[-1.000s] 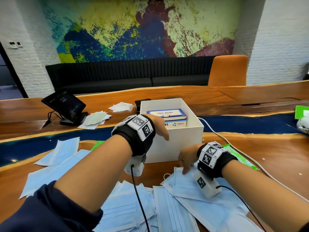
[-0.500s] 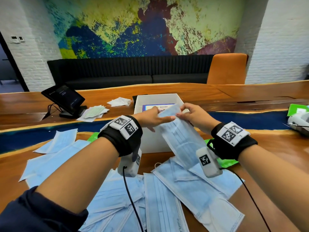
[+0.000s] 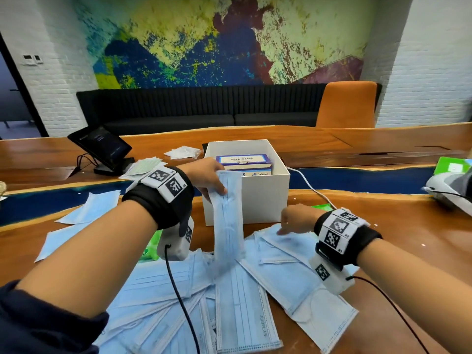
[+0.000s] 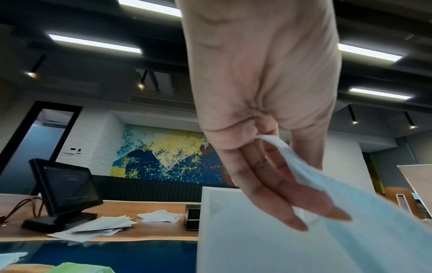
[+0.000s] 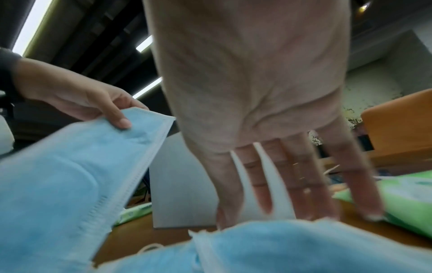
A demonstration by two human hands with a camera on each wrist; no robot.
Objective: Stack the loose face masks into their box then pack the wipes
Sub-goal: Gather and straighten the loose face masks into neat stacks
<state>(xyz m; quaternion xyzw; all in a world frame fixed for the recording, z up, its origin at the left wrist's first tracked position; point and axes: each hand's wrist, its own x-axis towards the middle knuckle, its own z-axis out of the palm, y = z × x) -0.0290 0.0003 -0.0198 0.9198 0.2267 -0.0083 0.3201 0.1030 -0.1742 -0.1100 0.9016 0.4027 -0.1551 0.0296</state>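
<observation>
My left hand pinches the top end of a blue face mask, which hangs down in front of the white box. In the left wrist view the mask passes between thumb and fingers. A blue "FACE MASKS" carton sits inside the white box. My right hand is low at the box's front right corner. Its straight fingers touch the top mask of the loose pile. Green wipes packs lie under my left wrist and behind my right hand.
More masks lie scattered at the left. A tablet on a stand and paper sachets sit at the back left. A white cable runs past the box. A white device and a green pack are at the far right.
My right hand has let go of the raised mask and dropped to the pile on the table. My left hand alone now holds that mask, which hangs in front of the box.
</observation>
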